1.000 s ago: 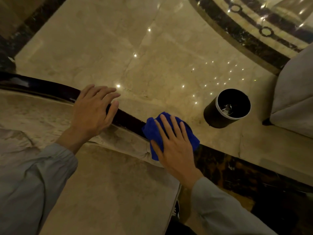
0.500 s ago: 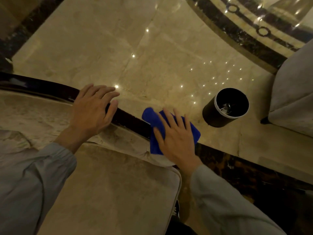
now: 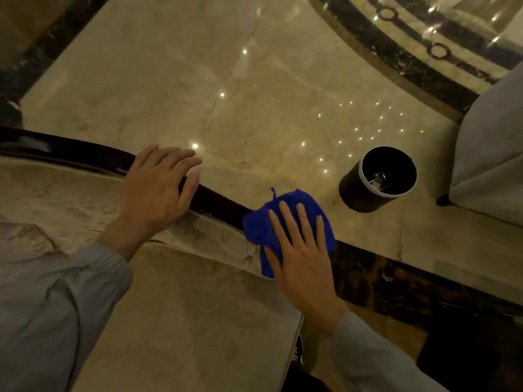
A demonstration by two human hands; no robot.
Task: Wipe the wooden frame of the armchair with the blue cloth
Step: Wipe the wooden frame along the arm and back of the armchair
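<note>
Blue cloth (image 3: 285, 219) sits at five o'clock on the dark wooden frame (image 3: 215, 200), pressed flat under the spread right hand (image 3: 304, 258); it's slid back rightward along the rail, so wiping continues. Left hand (image 3: 158, 188), open at nine o'clock, braces the frame.

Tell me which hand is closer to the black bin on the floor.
Right. The right hand presses the blue cloth just left of the black bin; the left hand rests further left on the wooden frame.
</note>
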